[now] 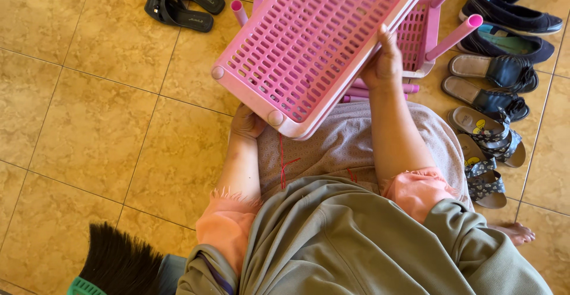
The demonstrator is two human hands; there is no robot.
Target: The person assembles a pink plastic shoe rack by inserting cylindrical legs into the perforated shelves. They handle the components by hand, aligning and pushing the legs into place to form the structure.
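Observation:
A pink slotted plastic shelf panel (314, 39) is tilted over my lap. My left hand (246, 122) grips its near underside by a round corner socket. My right hand (385, 63) holds the panel's right edge. Behind it stands another pink shelf section (418, 36) with pink tube legs (454, 36) sticking out. Loose pink tubes (380, 88) lie on the floor under the panel, and one more tube (238, 11) pokes up at the panel's left.
Several pairs of sandals and shoes (490, 84) line the tiled floor on the right. Black sandals (181, 1) lie at the upper left. A dark broom head (116, 262) with a green base sits at lower left. My bare foot (515, 232) shows at right.

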